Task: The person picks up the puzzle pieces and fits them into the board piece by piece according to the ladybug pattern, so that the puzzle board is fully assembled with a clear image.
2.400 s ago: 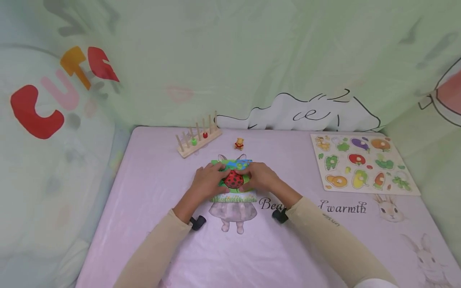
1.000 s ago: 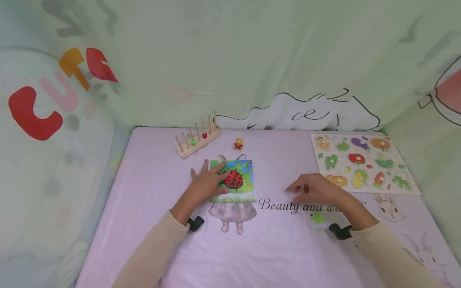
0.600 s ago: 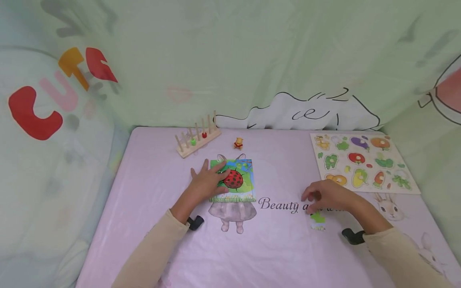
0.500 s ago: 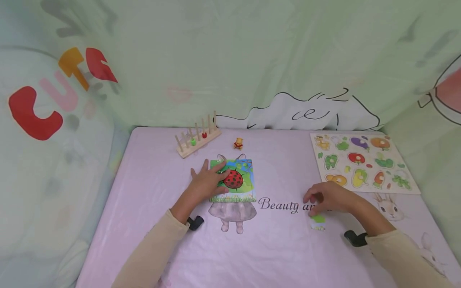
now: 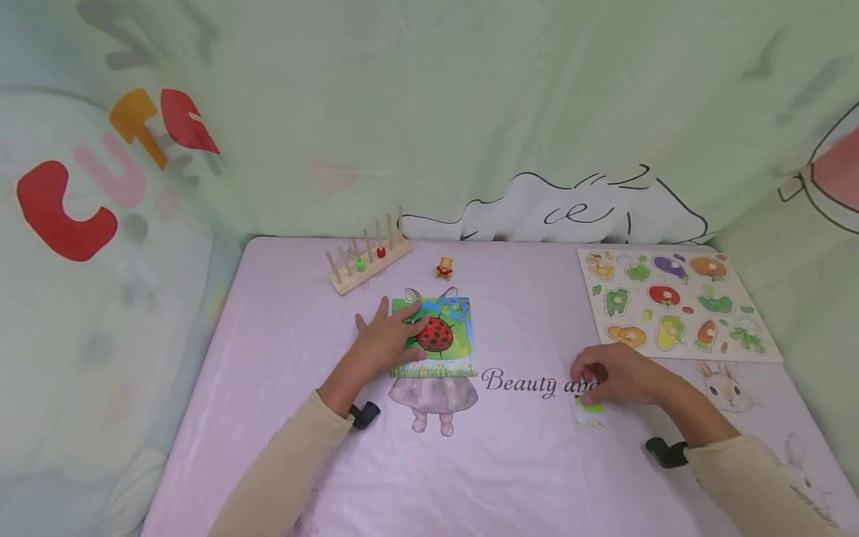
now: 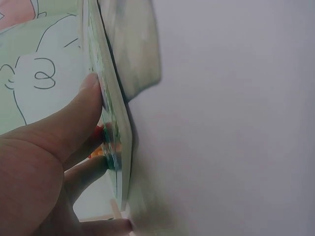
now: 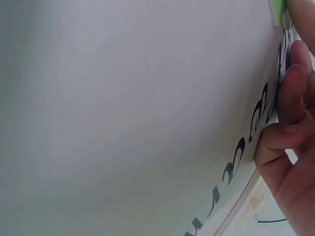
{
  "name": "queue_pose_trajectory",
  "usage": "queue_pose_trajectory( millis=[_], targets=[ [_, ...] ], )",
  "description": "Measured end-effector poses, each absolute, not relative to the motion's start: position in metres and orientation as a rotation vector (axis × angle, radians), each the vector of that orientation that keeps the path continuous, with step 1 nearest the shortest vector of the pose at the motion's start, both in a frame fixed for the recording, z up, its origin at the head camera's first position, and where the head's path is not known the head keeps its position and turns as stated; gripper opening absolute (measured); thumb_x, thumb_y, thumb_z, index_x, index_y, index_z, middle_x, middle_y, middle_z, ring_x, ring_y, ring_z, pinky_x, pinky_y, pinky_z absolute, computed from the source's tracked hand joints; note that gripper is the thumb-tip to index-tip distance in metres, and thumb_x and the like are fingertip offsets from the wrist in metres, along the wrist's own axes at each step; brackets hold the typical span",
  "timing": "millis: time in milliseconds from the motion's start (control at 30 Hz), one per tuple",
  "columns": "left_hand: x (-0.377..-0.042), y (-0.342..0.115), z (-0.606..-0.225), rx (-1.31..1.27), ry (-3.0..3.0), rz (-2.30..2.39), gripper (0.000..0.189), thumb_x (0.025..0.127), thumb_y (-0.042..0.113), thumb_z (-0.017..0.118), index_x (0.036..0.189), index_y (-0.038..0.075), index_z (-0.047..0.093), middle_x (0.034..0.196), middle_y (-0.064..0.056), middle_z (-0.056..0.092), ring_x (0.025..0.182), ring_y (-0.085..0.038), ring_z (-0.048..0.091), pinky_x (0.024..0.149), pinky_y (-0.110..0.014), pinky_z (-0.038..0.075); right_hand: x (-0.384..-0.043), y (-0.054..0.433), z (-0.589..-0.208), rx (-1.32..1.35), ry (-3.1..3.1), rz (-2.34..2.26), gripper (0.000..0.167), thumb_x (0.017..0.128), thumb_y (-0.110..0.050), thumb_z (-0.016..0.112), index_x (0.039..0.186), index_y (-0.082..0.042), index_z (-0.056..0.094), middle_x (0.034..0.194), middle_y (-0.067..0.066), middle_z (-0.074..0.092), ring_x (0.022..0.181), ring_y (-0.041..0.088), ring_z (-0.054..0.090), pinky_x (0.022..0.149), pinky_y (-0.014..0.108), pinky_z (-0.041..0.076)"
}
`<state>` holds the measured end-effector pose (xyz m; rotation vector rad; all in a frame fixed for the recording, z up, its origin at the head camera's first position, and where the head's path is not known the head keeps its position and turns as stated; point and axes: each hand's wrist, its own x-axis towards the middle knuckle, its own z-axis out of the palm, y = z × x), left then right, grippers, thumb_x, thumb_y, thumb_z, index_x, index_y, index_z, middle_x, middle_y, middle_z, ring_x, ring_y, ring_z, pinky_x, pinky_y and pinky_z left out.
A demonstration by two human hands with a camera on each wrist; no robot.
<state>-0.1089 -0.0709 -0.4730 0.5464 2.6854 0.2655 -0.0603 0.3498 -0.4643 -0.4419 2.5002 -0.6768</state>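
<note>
A square jigsaw puzzle with a red ladybug (image 5: 439,335) on green lies flat at the table's middle. Across its left side rests my left hand (image 5: 382,343), fingers spread. The left wrist view shows the puzzle's pale edge (image 6: 125,142) side-on, with thumb and fingertips on its printed face. Off to the right, my right hand (image 5: 620,375) pinches a small green jigsaw piece (image 5: 590,419) at its upper edge. In the right wrist view, the thumb meets that green piece (image 7: 279,12) at the top corner while the other fingers curl inward; the piece is mostly cut off there.
A wooden peg rack (image 5: 372,267) with a green and a red bead stands behind the puzzle. Beside it is a small bear figure (image 5: 444,268). A vegetable peg board (image 5: 684,298) lies at the back right. Fabric walls border the table (image 5: 510,462).
My right hand left the ladybug puzzle, moved right and down to the loose piece, and has taken it by its upper edge; the piece has shifted slightly. The left hand stays on the puzzle.
</note>
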Motion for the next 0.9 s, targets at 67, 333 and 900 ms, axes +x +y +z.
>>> queue_pose_trajectory(
  millis=[67,333,900],
  targets=[
    [-0.1086,-0.0707,-0.4724,0.547,2.687,0.265,0.073,0.091,0.054,0.069,0.156,0.033,0.042,0.171,0.01,0.02,0.156,-0.049,0.011,0.107,-0.085,0.02,-0.0609,0.3497,-0.4657,-0.441,2.506,-0.682,0.023,0.078,-0.031,0.089,0.092,-0.032,0.071,0.081,-0.007,0.059,0.079,0.012,0.053,0.066,0.022,0.043],
    [-0.1087,-0.0709,-0.4718,0.552,2.688,0.269,0.072,0.091,0.054,0.069,0.156,0.033,0.043,0.171,0.01,0.021,0.155,-0.05,0.012,0.106,-0.085,0.02,-0.0612,0.3483,-0.4651,-0.413,2.498,-0.681,0.028,0.076,-0.034,0.09,0.096,-0.03,0.071,0.081,-0.007,0.059,0.079,0.011,0.053,0.065,0.022,0.043],
    [-0.1104,-0.0718,-0.4744,0.562,2.686,0.268,0.073,0.092,0.055,0.069,0.156,0.034,0.043,0.171,0.01,0.021,0.155,-0.05,0.012,0.106,-0.085,0.02,-0.063,0.3446,-0.4617,-0.411,2.548,-0.69,0.03,0.077,-0.021,0.09,0.102,-0.024,0.072,0.085,-0.005,0.061,0.081,0.014,0.054,0.065,0.021,0.046]
  ],
)
